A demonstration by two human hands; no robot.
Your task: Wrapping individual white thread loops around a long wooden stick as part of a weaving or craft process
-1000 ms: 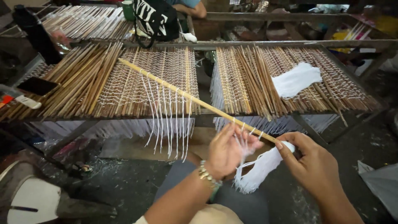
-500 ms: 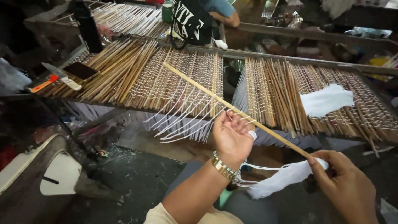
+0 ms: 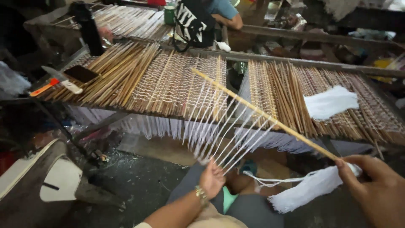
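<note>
Fingers of right hand clamped on stick end w/ white thread bundle; left hand pinches the strands below tabletop. Best keep strands taut, evenly spaced.

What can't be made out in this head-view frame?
- Right hand: wrist cut off by the frame's right edge.
- Left hand: fingertips motion-blurred among the white strings; grip unclear.
- Stick: near end hidden inside the right hand.
- White tassel bundle: its strands blur together.
</note>
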